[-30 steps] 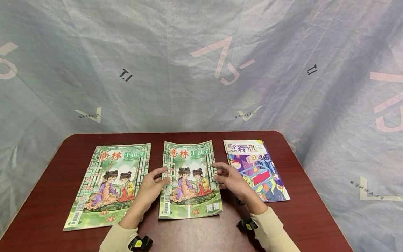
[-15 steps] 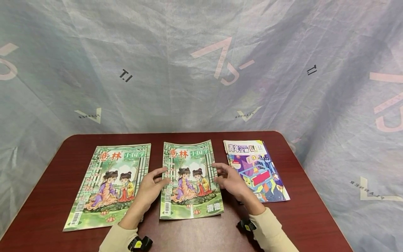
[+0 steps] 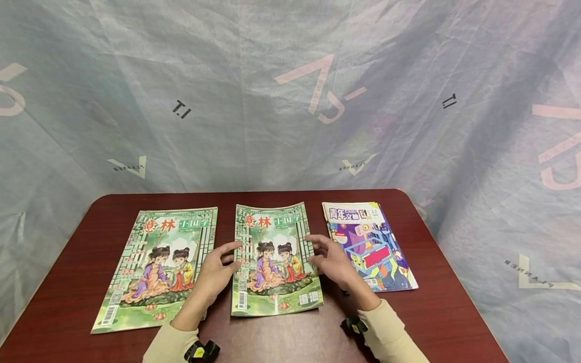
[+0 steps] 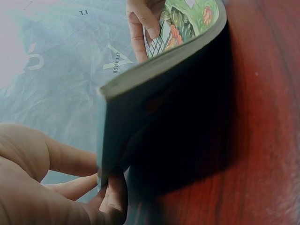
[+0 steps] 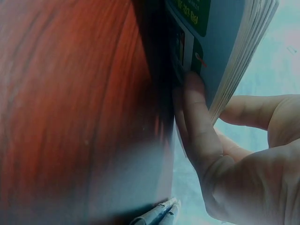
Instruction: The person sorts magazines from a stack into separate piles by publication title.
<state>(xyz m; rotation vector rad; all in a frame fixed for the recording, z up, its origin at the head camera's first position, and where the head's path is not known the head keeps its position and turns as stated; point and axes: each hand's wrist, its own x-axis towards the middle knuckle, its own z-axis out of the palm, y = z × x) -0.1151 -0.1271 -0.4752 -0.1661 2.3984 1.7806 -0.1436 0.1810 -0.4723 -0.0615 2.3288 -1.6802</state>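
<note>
Both hands hold a green magazine (image 3: 277, 262) by its sides, its cover with two cartoon children facing up. My left hand (image 3: 219, 267) pinches the spine edge; in the left wrist view its fingers (image 4: 115, 199) go under the bent magazine (image 4: 164, 70), which arches over the table. On the opposite edge my right hand (image 3: 333, 262) grips the page side. The right wrist view shows its fingers (image 5: 197, 112) against the back cover (image 5: 225, 37) and the thumb on the other face. A matching green magazine (image 3: 156, 267) lies flat to the left.
To the right, behind my right hand, lies a small stack of magazines with a purple cover (image 3: 372, 247). The dark red table (image 3: 272, 343) has rounded far corners. Behind it hangs a grey printed cloth (image 3: 254, 101).
The held magazine has shifted very slightly, its near edge a touch lower and to the right. Both hands keep nearly the same place and grip.
</note>
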